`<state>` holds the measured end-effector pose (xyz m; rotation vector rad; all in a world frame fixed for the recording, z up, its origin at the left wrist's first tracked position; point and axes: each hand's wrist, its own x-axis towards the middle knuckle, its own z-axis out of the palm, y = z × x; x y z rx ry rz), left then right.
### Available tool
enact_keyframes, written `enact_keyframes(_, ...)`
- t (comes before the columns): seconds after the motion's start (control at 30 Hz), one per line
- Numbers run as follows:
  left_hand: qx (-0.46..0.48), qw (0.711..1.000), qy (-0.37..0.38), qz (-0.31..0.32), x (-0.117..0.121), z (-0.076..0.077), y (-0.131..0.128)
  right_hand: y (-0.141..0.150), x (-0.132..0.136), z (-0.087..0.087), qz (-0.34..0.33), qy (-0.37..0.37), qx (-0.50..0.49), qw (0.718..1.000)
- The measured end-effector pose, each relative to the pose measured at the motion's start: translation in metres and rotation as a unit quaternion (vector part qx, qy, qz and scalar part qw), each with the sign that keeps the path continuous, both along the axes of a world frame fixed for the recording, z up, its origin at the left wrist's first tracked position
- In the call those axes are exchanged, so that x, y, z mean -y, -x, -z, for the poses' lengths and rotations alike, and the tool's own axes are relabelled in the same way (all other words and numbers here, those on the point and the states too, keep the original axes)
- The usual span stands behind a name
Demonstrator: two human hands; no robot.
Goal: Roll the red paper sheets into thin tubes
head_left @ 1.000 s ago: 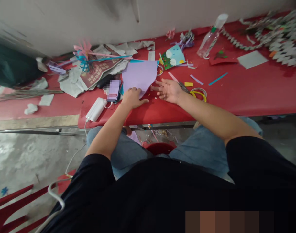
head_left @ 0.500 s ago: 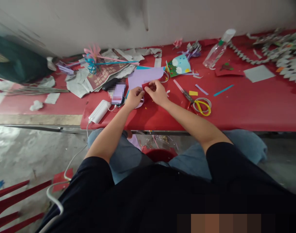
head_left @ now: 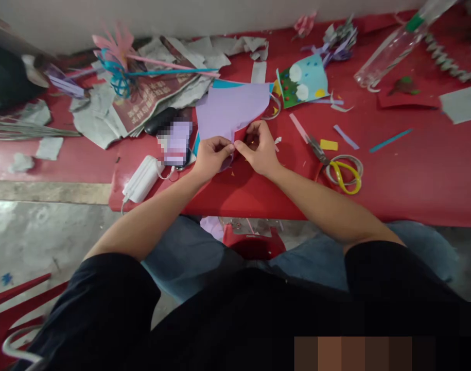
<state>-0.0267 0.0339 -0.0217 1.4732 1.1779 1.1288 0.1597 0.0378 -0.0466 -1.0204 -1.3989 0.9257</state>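
Note:
My left hand [head_left: 212, 154] and my right hand [head_left: 260, 149] meet fingertip to fingertip over the red table [head_left: 413, 175]. Both pinch a small red paper piece [head_left: 241, 135] that lies at the near edge of a lilac paper sheet [head_left: 229, 111]. The left fingers also rest on the lilac sheet's lower tip. Most of the red piece is hidden behind the fingers.
Yellow-handled scissors [head_left: 337, 167] lie right of my hands. A phone [head_left: 176, 141] and a white power bank [head_left: 141, 179] sit to the left, newspapers [head_left: 142, 98] behind them. A decorated blue card [head_left: 302, 80], a clear bottle [head_left: 393, 49] and paper strips lie farther back.
My right hand came in from lying open on the table and joined the left in pinching the red piece. The view has moved closer to the table.

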Motion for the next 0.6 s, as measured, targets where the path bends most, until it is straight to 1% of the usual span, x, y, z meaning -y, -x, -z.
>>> enact_keyframes(0.07,0.005,1.0,-0.009,0.004,-0.001,0.0,0.001,0.001,-0.002,0.005,-0.01,-0.019,-0.019,1.0)
enact_keyframes(0.13,0.001,1.0,-0.01,0.01,-0.001,0.0,0.002,0.001,-0.002,0.007,-0.011,-0.022,-0.022,0.999)
enact_keyframes(0.3,-0.001,0.999,-0.006,0.034,0.003,-0.002,0.003,0.001,0.001,0.008,-0.005,-0.003,-0.014,1.0)
enact_keyframes(0.6,0.014,0.999,-0.005,0.03,0.006,-0.003,0.002,0.001,0.002,0.013,-0.02,-0.035,0.0,0.999)
